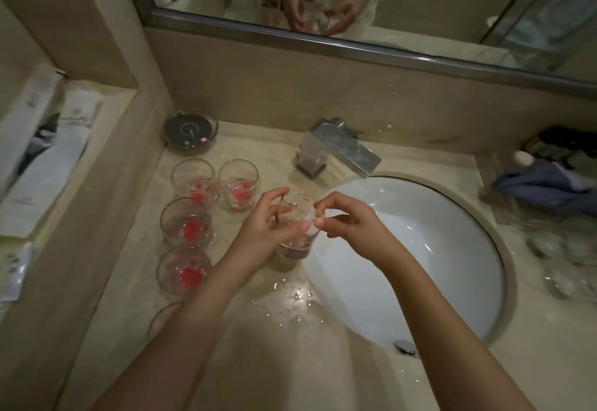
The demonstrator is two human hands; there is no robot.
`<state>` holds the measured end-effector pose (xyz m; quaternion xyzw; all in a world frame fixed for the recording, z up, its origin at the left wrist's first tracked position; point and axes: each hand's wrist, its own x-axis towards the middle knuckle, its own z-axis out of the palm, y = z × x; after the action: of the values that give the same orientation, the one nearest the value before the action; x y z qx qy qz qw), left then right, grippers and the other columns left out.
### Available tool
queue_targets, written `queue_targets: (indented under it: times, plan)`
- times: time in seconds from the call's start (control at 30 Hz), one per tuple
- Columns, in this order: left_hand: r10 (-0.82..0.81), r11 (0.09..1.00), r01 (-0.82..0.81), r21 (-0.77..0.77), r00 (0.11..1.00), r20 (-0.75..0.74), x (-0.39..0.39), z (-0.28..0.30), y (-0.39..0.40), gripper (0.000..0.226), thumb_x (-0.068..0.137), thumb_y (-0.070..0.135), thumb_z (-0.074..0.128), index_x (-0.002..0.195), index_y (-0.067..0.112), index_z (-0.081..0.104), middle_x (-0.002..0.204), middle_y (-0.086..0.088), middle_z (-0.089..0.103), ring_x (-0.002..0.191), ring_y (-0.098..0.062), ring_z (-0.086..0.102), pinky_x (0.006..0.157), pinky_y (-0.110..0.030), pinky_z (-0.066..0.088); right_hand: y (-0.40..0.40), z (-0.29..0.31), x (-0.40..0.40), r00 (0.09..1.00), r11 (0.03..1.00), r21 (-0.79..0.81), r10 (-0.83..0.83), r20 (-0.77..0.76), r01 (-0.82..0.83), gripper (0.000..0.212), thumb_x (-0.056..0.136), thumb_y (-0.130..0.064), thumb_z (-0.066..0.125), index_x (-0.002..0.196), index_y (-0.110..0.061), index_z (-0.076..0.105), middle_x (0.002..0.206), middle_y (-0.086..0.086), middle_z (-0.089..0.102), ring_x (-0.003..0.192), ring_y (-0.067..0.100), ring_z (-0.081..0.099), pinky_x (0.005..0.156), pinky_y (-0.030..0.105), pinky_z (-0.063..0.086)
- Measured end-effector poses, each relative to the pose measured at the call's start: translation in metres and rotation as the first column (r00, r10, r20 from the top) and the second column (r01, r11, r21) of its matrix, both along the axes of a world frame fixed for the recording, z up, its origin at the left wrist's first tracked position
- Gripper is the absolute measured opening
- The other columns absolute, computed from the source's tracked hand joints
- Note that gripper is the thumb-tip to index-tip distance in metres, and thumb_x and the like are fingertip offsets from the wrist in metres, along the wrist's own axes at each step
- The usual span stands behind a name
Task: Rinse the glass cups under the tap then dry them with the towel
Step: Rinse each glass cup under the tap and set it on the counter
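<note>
a single head-worn camera looks forward and steeply down, close over the tabletop [245,339]; the sink [429,284] lies toward 3 o'clock, the mirror [403,6] across 12 o'clock.

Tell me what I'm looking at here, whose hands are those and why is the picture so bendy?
A person wears a wide camera on their head, looking down, which bends the picture. No machine here: the left hand and right hand both have a grip on one glass cup beside the white sink. The tap stands behind it. Four more cups with red marks wait on the counter at the left. A blue towel lies at the right. The mirror above shows the same hands.
</note>
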<state>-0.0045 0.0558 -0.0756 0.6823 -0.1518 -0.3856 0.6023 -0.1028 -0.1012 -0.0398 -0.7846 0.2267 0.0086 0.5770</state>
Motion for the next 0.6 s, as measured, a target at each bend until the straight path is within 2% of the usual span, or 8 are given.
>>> queue_targets:
  times: [0.07,0.13,0.23,0.33,0.4,0.47,0.53,0.6]
  plan:
    - [0.056,0.996,-0.061,-0.069,0.995,-0.083,-0.006,-0.007,-0.016,0.073,0.054,0.038,0.088,0.120,0.041,0.057,0.118,-0.003,0.067,0.108,-0.017,0.067,0.087,-0.029,0.055,-0.011,0.003,-0.006,0.999,0.999,0.025,-0.045,0.021,0.045,0.014,0.087,-0.008,0.070,0.083,-0.018,0.061,0.101,-0.006,0.067,0.074,0.010,0.064,0.069,0.024,0.049]
    - [0.091,0.988,-0.107,-0.111,0.985,-0.146,-0.012,-0.011,-0.034,0.075,0.049,0.039,0.085,0.119,0.039,0.059,0.114,-0.007,0.070,0.106,-0.023,0.069,0.086,-0.036,0.056,-0.021,0.001,-0.013,0.995,0.993,0.072,-0.098,0.024,0.097,0.014,0.087,-0.007,0.070,0.084,-0.018,0.061,0.104,-0.003,0.067,0.074,0.011,0.063,0.065,0.019,0.047]
    - [0.127,0.974,-0.171,-0.146,0.954,-0.272,-0.022,-0.019,-0.057,0.065,0.061,0.028,0.084,0.120,0.035,0.059,0.116,-0.012,0.070,0.097,-0.025,0.071,0.074,-0.036,0.056,-0.038,-0.005,-0.018,0.988,0.984,0.094,-0.154,0.014,0.152,0.014,0.087,-0.011,0.070,0.089,-0.024,0.064,0.107,-0.001,0.068,0.086,0.013,0.065,0.065,0.020,0.050]
    - [0.145,0.966,-0.215,-0.146,0.913,-0.382,-0.030,-0.027,-0.074,0.059,0.071,0.023,0.083,0.123,0.035,0.058,0.117,-0.004,0.070,0.095,-0.024,0.071,0.066,-0.036,0.056,-0.056,-0.011,-0.025,0.980,0.974,0.114,-0.199,0.011,0.196,0.017,0.089,-0.013,0.070,0.099,-0.026,0.066,0.108,-0.001,0.070,0.099,0.012,0.067,0.072,0.028,0.054]
    - [0.168,0.961,-0.242,-0.131,0.893,-0.417,-0.034,-0.030,-0.085,0.060,0.071,0.022,0.083,0.124,0.034,0.057,0.112,0.002,0.072,0.096,-0.025,0.071,0.068,-0.037,0.057,-0.070,-0.014,-0.030,0.964,0.957,0.129,-0.264,0.019,0.260,0.013,0.090,-0.011,0.067,0.099,-0.022,0.067,0.102,-0.001,0.071,0.096,0.018,0.069,0.067,0.026,0.052]
    - [0.181,0.961,-0.250,-0.114,0.889,-0.421,-0.036,-0.035,-0.093,0.059,0.070,0.022,0.080,0.123,0.034,0.057,0.103,0.008,0.074,0.096,-0.023,0.070,0.075,-0.041,0.057,-0.085,-0.017,-0.030,0.922,0.915,0.138,-0.387,0.028,0.380,0.011,0.092,-0.009,0.062,0.090,-0.018,0.068,0.096,0.002,0.071,0.090,0.024,0.070,0.067,0.026,0.047]
    - [0.197,0.960,-0.261,-0.104,0.888,-0.417,-0.038,-0.038,-0.100,0.064,0.068,0.019,0.083,0.125,0.033,0.056,0.099,0.011,0.075,0.095,-0.022,0.069,0.081,-0.043,0.054,-0.102,-0.020,-0.023,0.864,0.862,0.116,-0.501,0.045,0.494,0.014,0.094,-0.010,0.060,0.085,-0.018,0.066,0.092,0.005,0.071,0.082,0.022,0.069,0.070,0.030,0.047]
    - [0.207,0.957,-0.272,-0.100,0.883,-0.422,-0.039,-0.041,-0.106,0.066,0.066,0.022,0.079,0.127,0.031,0.054,0.094,0.012,0.075,0.093,-0.021,0.069,0.079,-0.040,0.054,-0.120,-0.021,-0.008,0.862,0.864,0.020,-0.503,0.061,0.503,0.013,0.095,-0.015,0.059,0.085,-0.021,0.064,0.090,0.004,0.070,0.077,0.017,0.066,0.069,0.026,0.047]
